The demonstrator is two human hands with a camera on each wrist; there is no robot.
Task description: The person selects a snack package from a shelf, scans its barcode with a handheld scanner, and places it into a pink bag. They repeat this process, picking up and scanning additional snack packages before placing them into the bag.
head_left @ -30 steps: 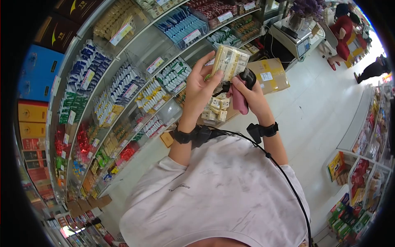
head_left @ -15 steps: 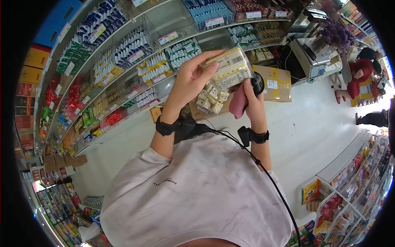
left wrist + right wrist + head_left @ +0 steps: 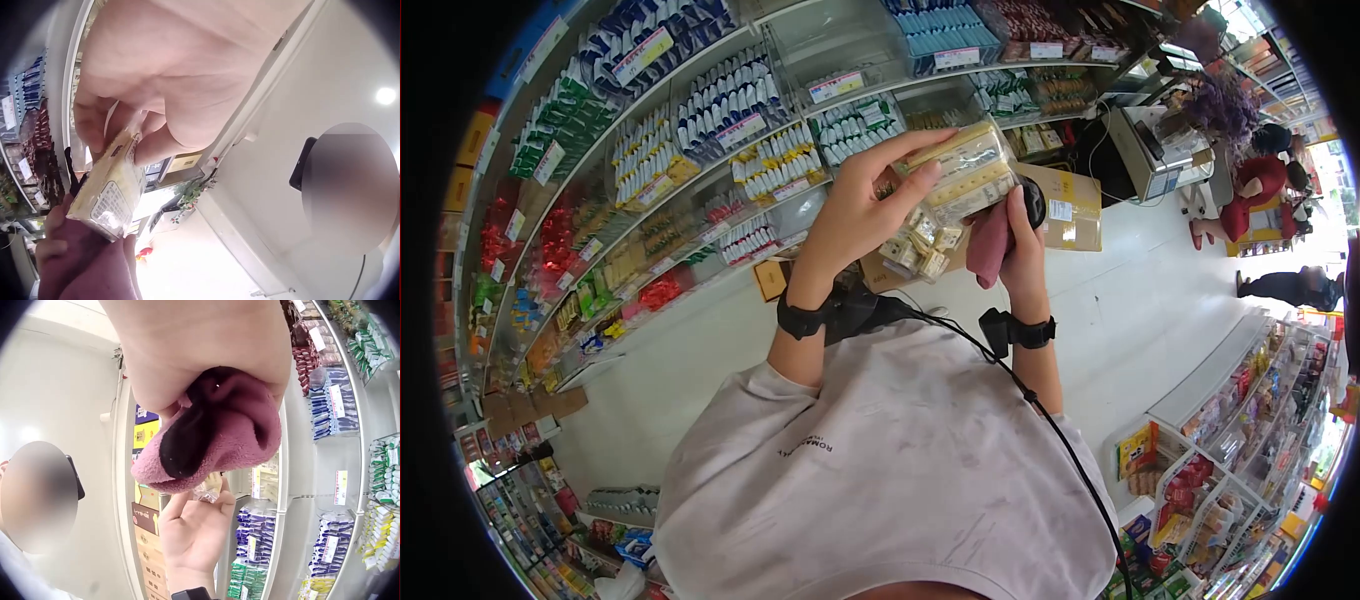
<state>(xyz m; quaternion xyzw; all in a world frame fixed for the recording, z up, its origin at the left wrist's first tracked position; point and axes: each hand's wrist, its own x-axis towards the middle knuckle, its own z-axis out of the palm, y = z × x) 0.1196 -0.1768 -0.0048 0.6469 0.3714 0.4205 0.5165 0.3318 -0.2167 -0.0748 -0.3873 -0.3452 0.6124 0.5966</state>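
Observation:
My left hand (image 3: 855,205) grips a clear-wrapped, pale yellow pack (image 3: 972,180) by one side, thumb on its near face. Seen in the left wrist view, the pack (image 3: 109,190) has a printed panel on its end. My right hand (image 3: 1024,262) holds a folded pink cloth (image 3: 988,248) together with a smooth black object (image 3: 1032,203), its kind unclear. In the right wrist view the cloth (image 3: 247,440) wraps partly around the black object (image 3: 184,447). The cloth is right at the pack's lower end. Small cream-and-brown packets (image 3: 922,245) show below the pack.
Shelves with clear bins of wrapped snacks (image 3: 730,100) curve along the left and front. A taped cardboard box (image 3: 1075,210) stands beyond my right hand, near a counter scale (image 3: 1145,150). Racks of goods (image 3: 1210,480) line the right. People (image 3: 1260,190) are at the far right.
The pack has tipped from fairly upright to slanting, showing a different face. The right hand with the cloth has shifted slightly right, and the head view has swung.

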